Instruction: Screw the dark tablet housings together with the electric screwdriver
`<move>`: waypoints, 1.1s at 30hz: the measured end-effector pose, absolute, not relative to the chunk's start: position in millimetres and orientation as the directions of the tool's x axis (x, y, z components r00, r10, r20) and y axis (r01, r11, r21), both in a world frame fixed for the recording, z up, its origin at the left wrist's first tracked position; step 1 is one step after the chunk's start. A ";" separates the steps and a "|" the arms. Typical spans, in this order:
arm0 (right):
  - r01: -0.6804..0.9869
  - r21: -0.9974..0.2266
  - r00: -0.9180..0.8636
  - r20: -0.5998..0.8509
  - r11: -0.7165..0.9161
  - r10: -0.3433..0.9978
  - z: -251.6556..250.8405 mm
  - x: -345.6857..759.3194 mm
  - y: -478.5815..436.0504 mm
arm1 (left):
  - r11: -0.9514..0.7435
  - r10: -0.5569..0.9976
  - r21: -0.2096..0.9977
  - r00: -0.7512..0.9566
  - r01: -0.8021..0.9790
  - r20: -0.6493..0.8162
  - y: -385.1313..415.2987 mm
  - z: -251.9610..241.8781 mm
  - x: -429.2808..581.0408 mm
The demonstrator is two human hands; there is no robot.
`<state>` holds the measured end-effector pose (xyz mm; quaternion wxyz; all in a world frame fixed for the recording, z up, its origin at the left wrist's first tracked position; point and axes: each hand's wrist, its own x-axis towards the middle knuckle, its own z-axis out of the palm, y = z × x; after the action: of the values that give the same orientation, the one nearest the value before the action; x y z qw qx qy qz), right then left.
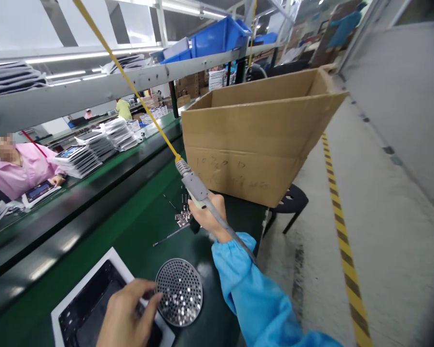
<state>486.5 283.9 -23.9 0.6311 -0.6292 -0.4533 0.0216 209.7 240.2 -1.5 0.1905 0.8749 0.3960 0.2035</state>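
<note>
My right hand (208,217), in a blue sleeve, is closed around a grey electric screwdriver (195,185) that hangs from a yellow cord (130,84); its tip points down near a small pile of screws (183,218) on the green bench. My left hand (125,313) rests at the bottom edge on a white-framed dark tablet panel (88,301), fingers curled, thumb touching the rim of a round perforated metal screw dish (180,291).
A large open cardboard box (253,135) stands on the bench's far end beside a black stool (291,202). A person in pink (20,168) works across the conveyor, with stacks of tablets (94,149). Blue bins (217,36) sit on the overhead shelf. Yellow-striped floor line at right.
</note>
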 end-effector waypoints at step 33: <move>0.623 -0.764 0.607 0.606 0.166 0.513 -25.2 501.6 286.9 | -0.538 0.693 0.640 0.720 0.549 -0.035 333.0 -19.7 350.3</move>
<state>501.6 286.9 -25.2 0.6233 -0.6443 -0.4409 -0.0440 350.3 333.0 -19.7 0.3219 0.8696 0.3571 0.1122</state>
